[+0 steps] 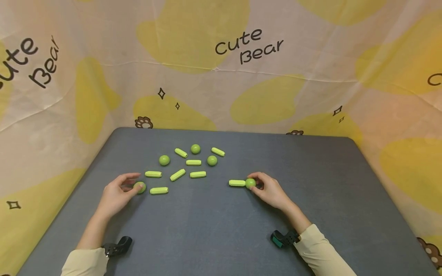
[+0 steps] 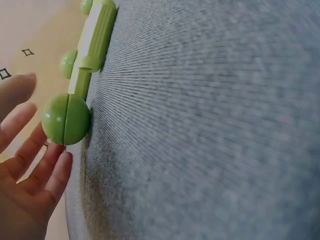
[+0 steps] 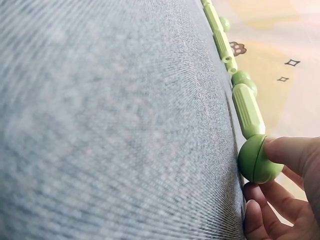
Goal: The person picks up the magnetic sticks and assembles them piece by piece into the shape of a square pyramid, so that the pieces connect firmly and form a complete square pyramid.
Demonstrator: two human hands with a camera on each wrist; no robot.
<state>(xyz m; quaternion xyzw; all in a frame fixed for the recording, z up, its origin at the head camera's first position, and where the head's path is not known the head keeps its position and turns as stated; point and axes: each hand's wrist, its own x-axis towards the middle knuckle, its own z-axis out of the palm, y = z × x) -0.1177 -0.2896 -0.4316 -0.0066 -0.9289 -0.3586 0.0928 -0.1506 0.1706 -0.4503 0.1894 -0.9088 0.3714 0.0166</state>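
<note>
Three rear rods [image 1: 193, 162] and three balls [image 1: 195, 149] are lying toward the back of the table [image 1: 214, 237], before a hanging cloth [image 1: 193, 38], with four front rods [image 1: 177, 174] lying nearer. A left ball [image 1: 143, 188] is sitting left of these, beside the left hand [image 1: 117, 193]. Rightward, a lone rod [image 1: 237, 183] is lying between them and a right ball [image 1: 249, 183] at the right hand [image 1: 271, 191].

Balls [image 1: 195, 149] green; rods [image 1: 193, 163] yellow-green; tabletop [image 1: 197, 234] grey; backdrop [image 1: 193, 82] yellow-blotched.
</note>
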